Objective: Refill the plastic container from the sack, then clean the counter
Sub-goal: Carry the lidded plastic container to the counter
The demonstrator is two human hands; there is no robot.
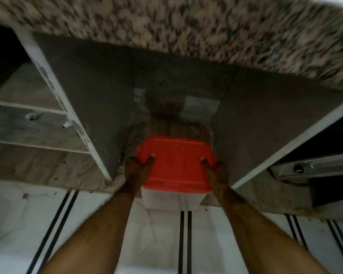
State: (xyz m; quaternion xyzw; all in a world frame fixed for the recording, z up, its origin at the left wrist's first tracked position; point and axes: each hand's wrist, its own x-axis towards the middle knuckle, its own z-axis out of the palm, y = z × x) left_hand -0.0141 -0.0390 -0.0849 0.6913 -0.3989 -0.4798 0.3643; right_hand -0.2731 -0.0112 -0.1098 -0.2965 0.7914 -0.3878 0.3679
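On the far left, under the speckled stone worktop [186, 26], open shelves [38, 123] with chipped white edges stand bare and grey. Beside them a grey partition [91, 91] walls off the middle compartment. The left hand [137, 169] grasps the near left corner of the plastic container [172, 201], thumb laid on its red lid [176, 161] and the other fingers hidden down the side. The container sits at the mouth of that middle compartment, its clear body jutting out over the white floor [87, 224] with its black stripes; I cannot tell whether it rests on the compartment's base. A faint mark near the lid's front edge is too blurred to read. The right hand [216, 171] grasps the near right corner the same way. Far right, a metal rail [315, 167] lies in a dark opening.
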